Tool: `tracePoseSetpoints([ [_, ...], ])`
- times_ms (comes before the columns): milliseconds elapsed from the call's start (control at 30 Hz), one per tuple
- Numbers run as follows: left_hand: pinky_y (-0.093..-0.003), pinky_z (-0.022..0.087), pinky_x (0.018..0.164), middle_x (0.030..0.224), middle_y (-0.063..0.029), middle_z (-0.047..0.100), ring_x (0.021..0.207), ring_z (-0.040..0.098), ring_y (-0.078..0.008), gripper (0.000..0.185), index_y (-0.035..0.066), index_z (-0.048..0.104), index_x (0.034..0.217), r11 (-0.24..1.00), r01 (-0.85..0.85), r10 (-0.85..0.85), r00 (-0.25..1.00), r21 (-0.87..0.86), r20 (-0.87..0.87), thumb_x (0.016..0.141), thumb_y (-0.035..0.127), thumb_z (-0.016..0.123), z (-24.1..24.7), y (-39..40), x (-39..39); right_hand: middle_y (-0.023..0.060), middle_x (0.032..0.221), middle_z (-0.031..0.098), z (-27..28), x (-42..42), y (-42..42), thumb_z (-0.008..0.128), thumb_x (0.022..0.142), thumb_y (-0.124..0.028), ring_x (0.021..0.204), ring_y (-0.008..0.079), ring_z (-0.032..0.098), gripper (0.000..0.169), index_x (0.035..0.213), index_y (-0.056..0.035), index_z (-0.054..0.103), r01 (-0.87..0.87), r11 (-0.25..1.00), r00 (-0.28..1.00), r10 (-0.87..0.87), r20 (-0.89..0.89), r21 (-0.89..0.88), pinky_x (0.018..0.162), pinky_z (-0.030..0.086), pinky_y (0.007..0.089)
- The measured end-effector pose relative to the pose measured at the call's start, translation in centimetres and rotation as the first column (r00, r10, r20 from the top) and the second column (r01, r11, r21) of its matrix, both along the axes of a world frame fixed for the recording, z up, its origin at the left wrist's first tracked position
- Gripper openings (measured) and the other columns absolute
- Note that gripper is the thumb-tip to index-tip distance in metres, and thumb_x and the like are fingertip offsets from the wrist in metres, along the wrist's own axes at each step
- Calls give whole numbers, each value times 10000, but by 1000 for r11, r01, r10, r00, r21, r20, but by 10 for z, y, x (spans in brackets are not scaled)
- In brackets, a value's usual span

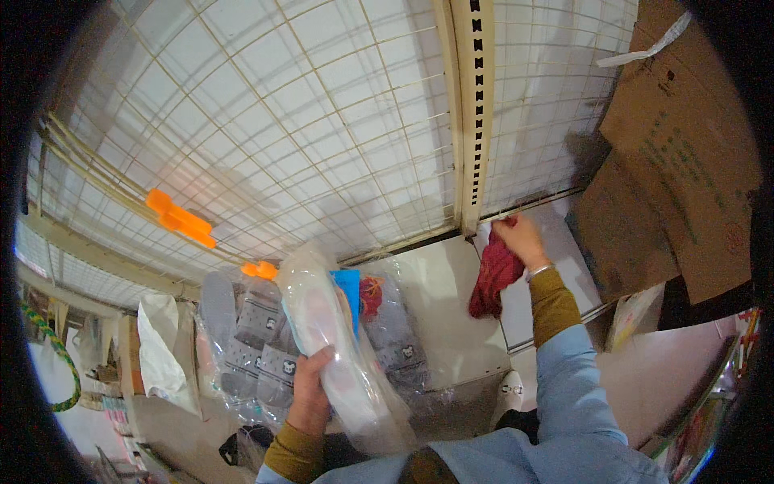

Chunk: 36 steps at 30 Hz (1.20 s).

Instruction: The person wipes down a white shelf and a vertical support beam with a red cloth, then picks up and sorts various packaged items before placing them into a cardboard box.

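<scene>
My left hand (pixel 313 381) grips a long clear plastic package (pixel 344 351) with pale contents, perhaps insoles, its upper end leaning towards the wire grid. Between the fingers of my right hand (pixel 521 239) is a dark red cloth (pixel 494 275), which hangs down over the white shelf base (pixel 447 284). Just left of the plastic package lie grey patterned textile items (pixel 254 339) in clear wrapping. To its right is another wrapped grey item (pixel 390 327) with a small bear motif. A blue card (pixel 346 290) shows partly behind the package.
A cream wire grid panel (pixel 338 121) rises ahead, divided by a slotted upright (pixel 474 121). Orange plastic clips (pixel 180 219) sit on rods at the left. Large cardboard (pixel 677 157) stands at the right. A white crumpled sheet (pixel 163 351) is at the lower left.
</scene>
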<state>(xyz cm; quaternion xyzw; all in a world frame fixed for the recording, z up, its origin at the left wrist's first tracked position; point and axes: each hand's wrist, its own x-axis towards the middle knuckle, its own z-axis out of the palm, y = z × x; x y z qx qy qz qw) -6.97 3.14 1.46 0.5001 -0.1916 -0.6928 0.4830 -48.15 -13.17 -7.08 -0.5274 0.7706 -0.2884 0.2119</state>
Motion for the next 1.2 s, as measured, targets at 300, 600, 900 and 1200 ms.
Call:
tracePoseSetpoints([
  [300, -404, 496, 854, 1119, -152, 571, 995, 583, -285, 586, -15, 427, 1265, 1000, -28, 28, 999, 12, 17, 751, 175, 634, 15, -3, -10, 239, 1291, 437, 112, 39, -76, 693, 765, -248, 1201, 377, 422, 659, 1282, 24, 387, 30, 508, 999, 18, 45, -861, 1009, 343, 421],
  [600, -424, 503, 838, 1104, -146, 565, 967, 587, -299, 656, 4, 407, 1278, 993, -108, 104, 990, 42, 91, 715, 238, 650, 10, -2, 3, 233, 1172, 484, -73, 61, -65, 742, 708, -269, 1104, 402, 447, 649, 1204, 31, 449, 81, 795, 994, -108, -9, -601, 957, 361, 462],
  [900, -430, 507, 822, 1072, -147, 575, 939, 595, -302, 656, 11, 413, 1270, 993, -105, 97, 986, 52, 139, 712, 261, 653, 12, -3, 2, 223, 1045, 582, -142, 40, -64, 743, 664, -155, 991, 376, 554, 586, 1153, 49, 493, 194, 923, 972, -135, 193, -331, 876, 442, 423],
  [1200, -452, 523, 785, 1058, -146, 581, 914, 600, -312, 666, 24, 412, 1277, 991, -128, 126, 989, 23, 78, 705, 257, 660, 0, -1, 6, 208, 1154, 520, 20, 65, -69, 760, 694, -213, 1081, 337, 510, 631, 1194, 32, 462, 216, 626, 976, -104, 194, -749, 937, 407, 397],
])
